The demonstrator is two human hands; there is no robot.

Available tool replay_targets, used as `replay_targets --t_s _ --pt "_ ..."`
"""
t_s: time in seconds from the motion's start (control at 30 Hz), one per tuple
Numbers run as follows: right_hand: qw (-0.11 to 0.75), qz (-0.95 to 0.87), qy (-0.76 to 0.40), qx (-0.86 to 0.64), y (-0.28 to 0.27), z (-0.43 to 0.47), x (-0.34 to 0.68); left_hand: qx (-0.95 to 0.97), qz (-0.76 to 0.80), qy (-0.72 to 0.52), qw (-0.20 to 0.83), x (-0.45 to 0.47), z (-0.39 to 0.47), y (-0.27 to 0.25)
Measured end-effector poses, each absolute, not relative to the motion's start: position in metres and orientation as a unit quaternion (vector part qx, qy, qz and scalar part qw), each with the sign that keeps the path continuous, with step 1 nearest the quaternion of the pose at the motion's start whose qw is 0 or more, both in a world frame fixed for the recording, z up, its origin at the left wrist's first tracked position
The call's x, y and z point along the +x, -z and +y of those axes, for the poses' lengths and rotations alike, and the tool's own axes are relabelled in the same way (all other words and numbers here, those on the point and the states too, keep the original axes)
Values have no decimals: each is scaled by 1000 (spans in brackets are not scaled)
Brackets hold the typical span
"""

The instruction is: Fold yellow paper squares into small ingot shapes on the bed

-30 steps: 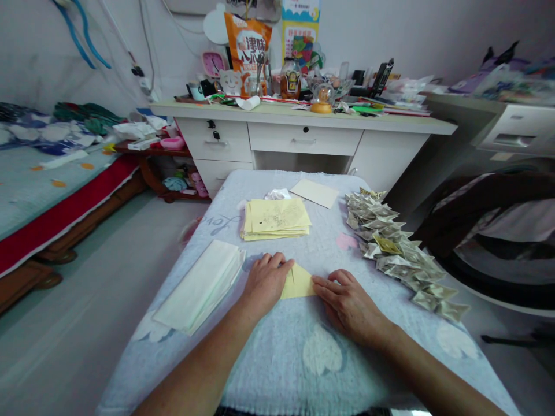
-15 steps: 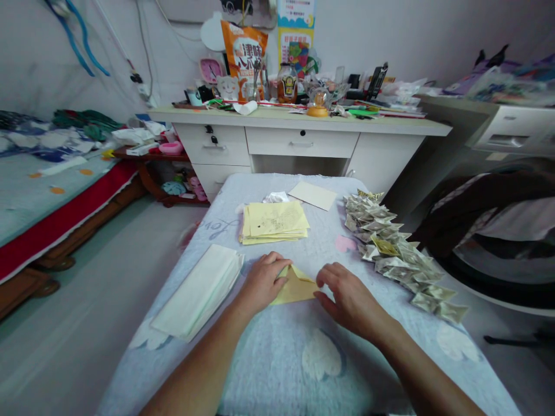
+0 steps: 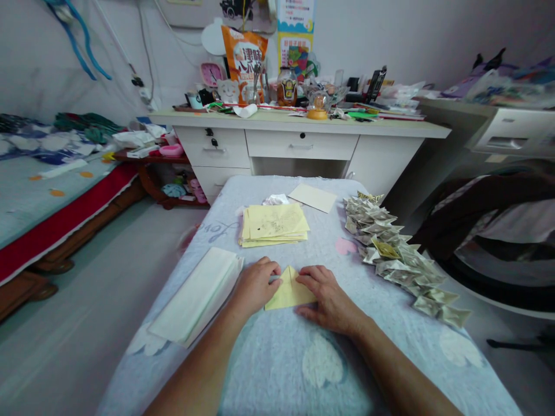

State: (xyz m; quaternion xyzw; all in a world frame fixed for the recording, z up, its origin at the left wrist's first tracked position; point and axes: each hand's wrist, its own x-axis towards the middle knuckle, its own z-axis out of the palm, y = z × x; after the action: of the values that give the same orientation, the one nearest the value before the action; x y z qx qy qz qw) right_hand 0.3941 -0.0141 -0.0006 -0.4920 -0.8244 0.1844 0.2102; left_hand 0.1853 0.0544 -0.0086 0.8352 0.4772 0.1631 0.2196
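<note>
A sheet of yellow paper (image 3: 288, 296) lies on the cloth in front of me, its upper corners folded in to a point at the top. My left hand (image 3: 259, 284) is closed at its left side, thumb and curled fingers pressing the left fold. On the other side, my right hand (image 3: 327, 297) holds the right fold down with its fingers, the thumb by the lower edge. Just beyond is a stack of yellow paper (image 3: 275, 222) with printed marks. Left of my left hand lies a pile of long whitish folded paper (image 3: 197, 294).
Rows of folded paper pieces (image 3: 394, 257) run along the right side of the cloth-covered table (image 3: 277, 370). A pale card (image 3: 313, 197) and crumpled white tissue (image 3: 276, 200) lie at the far end. Behind stands a cluttered white desk (image 3: 299, 141); a washing machine (image 3: 511, 133) is at right.
My right hand has moved left onto the paper and pressed its raised right flap down. The left hand has shifted slightly left and lower, and the paper now shows a pointed top.
</note>
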Motion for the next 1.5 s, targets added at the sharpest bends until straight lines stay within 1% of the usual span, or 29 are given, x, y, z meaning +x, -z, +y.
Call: replay_targets --t_s 0.4,0.7,1.27,1.5 --pt "258 -829 -189 -459 9 -9 403 858 391 -182 279 193 49 5" --pt "247 -830 -208 -456 9 -9 408 849 375 -202 314 194 50 5" --pt "255 -823 -215 -459 6 -11 408 853 360 -212 314 197 49 6" --pt "258 -828 -173 -468 4 -11 401 849 366 -199 324 196 47 2"
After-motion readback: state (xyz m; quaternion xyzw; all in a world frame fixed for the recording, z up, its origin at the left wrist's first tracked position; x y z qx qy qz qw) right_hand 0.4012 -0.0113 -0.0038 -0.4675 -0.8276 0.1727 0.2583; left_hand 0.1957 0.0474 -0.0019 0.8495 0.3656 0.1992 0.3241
